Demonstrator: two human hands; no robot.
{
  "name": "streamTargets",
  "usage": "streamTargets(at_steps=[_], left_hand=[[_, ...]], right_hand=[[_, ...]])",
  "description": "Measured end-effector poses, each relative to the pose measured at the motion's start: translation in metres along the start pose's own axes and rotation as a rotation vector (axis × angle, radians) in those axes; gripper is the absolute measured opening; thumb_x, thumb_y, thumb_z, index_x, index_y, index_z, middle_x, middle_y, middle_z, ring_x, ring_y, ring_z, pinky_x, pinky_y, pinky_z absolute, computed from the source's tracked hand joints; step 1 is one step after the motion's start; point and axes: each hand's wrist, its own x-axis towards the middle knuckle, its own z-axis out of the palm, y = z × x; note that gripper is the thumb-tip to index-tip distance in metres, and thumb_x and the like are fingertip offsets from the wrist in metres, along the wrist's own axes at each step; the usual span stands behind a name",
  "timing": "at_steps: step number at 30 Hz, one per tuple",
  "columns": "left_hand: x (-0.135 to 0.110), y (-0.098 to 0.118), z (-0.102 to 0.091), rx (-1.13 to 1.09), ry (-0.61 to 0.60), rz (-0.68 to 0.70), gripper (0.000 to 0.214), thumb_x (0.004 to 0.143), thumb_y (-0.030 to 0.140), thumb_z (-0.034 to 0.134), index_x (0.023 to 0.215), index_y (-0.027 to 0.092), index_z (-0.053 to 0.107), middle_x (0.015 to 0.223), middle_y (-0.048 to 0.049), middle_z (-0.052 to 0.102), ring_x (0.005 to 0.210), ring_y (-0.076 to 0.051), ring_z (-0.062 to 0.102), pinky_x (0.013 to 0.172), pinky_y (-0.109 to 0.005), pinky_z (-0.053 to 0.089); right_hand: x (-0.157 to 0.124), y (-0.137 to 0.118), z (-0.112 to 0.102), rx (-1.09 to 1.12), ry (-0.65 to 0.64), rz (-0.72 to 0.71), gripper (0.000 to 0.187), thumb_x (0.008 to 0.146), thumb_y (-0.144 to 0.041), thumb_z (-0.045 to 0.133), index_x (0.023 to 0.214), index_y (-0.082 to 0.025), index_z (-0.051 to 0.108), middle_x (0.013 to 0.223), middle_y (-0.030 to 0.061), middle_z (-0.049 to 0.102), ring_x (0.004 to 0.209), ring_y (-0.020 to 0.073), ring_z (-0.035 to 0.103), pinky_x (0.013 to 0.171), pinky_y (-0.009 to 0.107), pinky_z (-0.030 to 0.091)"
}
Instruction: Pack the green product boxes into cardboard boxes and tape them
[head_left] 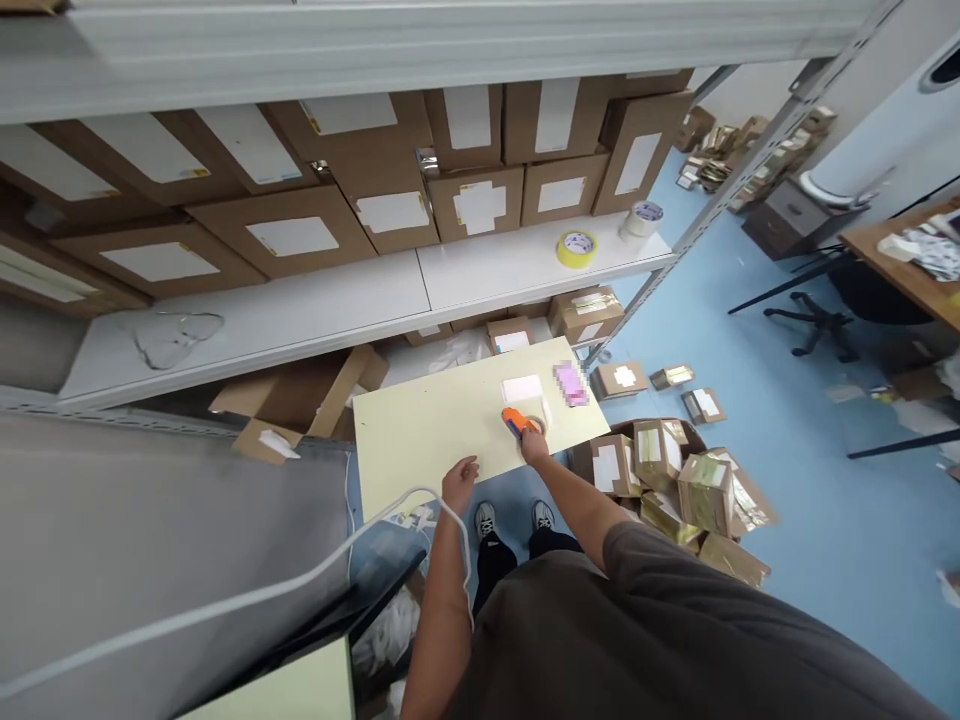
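Note:
My right hand (534,443) is closed around an orange tape dispenser (516,419) over the right part of a pale yellow tabletop (427,420). A roll of tape (537,424) shows beside that hand. Close to the table's front edge is my left hand (459,484), its fingers loosely bent and nothing visible in them. A white sheet or pad (522,390) lies just beyond the dispenser. Farther right on the tabletop sits a blurred pink-purple item (571,384), its kind unreadable.
Labelled cardboard boxes (397,215) fill the shelf (330,310) ahead, with a yellow tape roll (576,249) and a clear one (643,219). Taped parcels (705,490) are piled at right. A white cable (300,580) crosses my left forearm. An open carton (300,400) stands left.

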Motion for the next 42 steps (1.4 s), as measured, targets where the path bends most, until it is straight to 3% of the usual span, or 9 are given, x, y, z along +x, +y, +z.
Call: streamTargets(at_steps=[3, 6, 14, 18, 22, 27, 31, 36, 42], left_hand=[[-0.004, 0.005, 0.005, -0.051, 0.000, -0.012, 0.045, 0.082, 0.057, 0.080, 0.104, 0.018, 0.083, 0.094, -0.0127, 0.085, 0.092, -0.029, 0.083, 0.095, -0.047, 0.066], [0.005, 0.027, 0.003, -0.105, -0.005, -0.012, 0.046, 0.080, 0.057, 0.082, 0.101, 0.017, 0.083, 0.092, -0.0131, 0.085, 0.088, -0.028, 0.083, 0.096, -0.048, 0.065], [0.044, 0.149, -0.037, -0.234, 0.028, 0.318, 0.049, 0.087, 0.055, 0.079, 0.120, 0.019, 0.081, 0.115, -0.0147, 0.085, 0.103, -0.026, 0.081, 0.104, -0.047, 0.062], [0.046, 0.217, -0.055, -0.268, -0.122, 0.474, 0.056, 0.088, 0.059, 0.082, 0.128, 0.020, 0.081, 0.129, -0.0163, 0.083, 0.121, -0.029, 0.078, 0.110, -0.046, 0.059], [0.034, 0.262, -0.071, -0.253, -0.369, 0.579, 0.054, 0.089, 0.063, 0.081, 0.122, 0.021, 0.084, 0.131, -0.0156, 0.083, 0.125, -0.031, 0.077, 0.112, -0.047, 0.059], [0.023, 0.284, -0.093, -0.181, -0.526, 0.652, 0.047, 0.088, 0.062, 0.083, 0.109, 0.021, 0.088, 0.121, -0.0140, 0.085, 0.118, -0.031, 0.078, 0.107, -0.045, 0.061], [0.024, 0.291, -0.101, -0.180, -0.533, 0.679, 0.042, 0.085, 0.059, 0.087, 0.102, 0.021, 0.089, 0.115, -0.0126, 0.085, 0.107, -0.028, 0.079, 0.096, -0.040, 0.063], [0.035, 0.304, -0.095, -0.130, -0.393, 0.726, 0.038, 0.086, 0.059, 0.084, 0.084, 0.021, 0.086, 0.094, -0.0094, 0.083, 0.091, -0.025, 0.076, 0.086, -0.037, 0.062], [0.051, 0.323, -0.068, -0.095, -0.173, 0.681, 0.042, 0.086, 0.063, 0.078, 0.085, 0.022, 0.084, 0.094, -0.0093, 0.083, 0.094, -0.028, 0.076, 0.089, -0.039, 0.062]], right_hand=[[0.000, -0.003, -0.008, 0.020, 0.002, -0.025, 0.049, 0.105, -0.022, 0.057, 0.152, -0.007, 0.057, 0.137, 0.0253, 0.073, 0.128, 0.0365, 0.068, 0.107, 0.042, 0.051], [-0.005, -0.008, -0.034, 0.059, 0.018, -0.092, 0.048, 0.108, -0.029, 0.055, 0.152, -0.007, 0.053, 0.130, 0.0207, 0.075, 0.115, 0.0344, 0.074, 0.097, 0.038, 0.055], [-0.059, -0.022, -0.138, 0.319, 0.287, -0.599, 0.039, 0.106, -0.039, 0.060, 0.140, -0.021, 0.062, 0.134, 0.0159, 0.075, 0.113, 0.0318, 0.073, 0.098, 0.044, 0.058], [-0.095, -0.041, -0.183, 0.366, 0.430, -0.691, 0.039, 0.105, -0.052, 0.067, 0.130, -0.022, 0.065, 0.129, 0.0146, 0.076, 0.111, 0.0311, 0.073, 0.096, 0.044, 0.059], [-0.122, -0.061, -0.210, 0.305, 0.533, -0.777, 0.037, 0.104, -0.059, 0.070, 0.112, -0.023, 0.068, 0.109, 0.0118, 0.076, 0.097, 0.0291, 0.071, 0.088, 0.042, 0.060], [-0.137, -0.075, -0.226, 0.289, 0.619, -0.883, 0.040, 0.103, -0.062, 0.073, 0.104, -0.023, 0.070, 0.096, 0.0103, 0.074, 0.092, 0.0284, 0.069, 0.088, 0.042, 0.061], [-0.134, -0.083, -0.238, 0.289, 0.610, -0.956, 0.041, 0.103, -0.063, 0.073, 0.106, -0.022, 0.071, 0.097, 0.0107, 0.075, 0.096, 0.0288, 0.071, 0.093, 0.044, 0.061], [-0.110, -0.085, -0.254, 0.272, 0.586, -1.004, 0.042, 0.104, -0.065, 0.069, 0.103, -0.023, 0.070, 0.098, 0.0116, 0.076, 0.097, 0.0293, 0.072, 0.094, 0.044, 0.061], [-0.070, -0.073, -0.269, 0.272, 0.550, -0.900, 0.043, 0.102, -0.066, 0.070, 0.111, -0.024, 0.073, 0.103, 0.0140, 0.077, 0.101, 0.0336, 0.073, 0.094, 0.048, 0.060]])
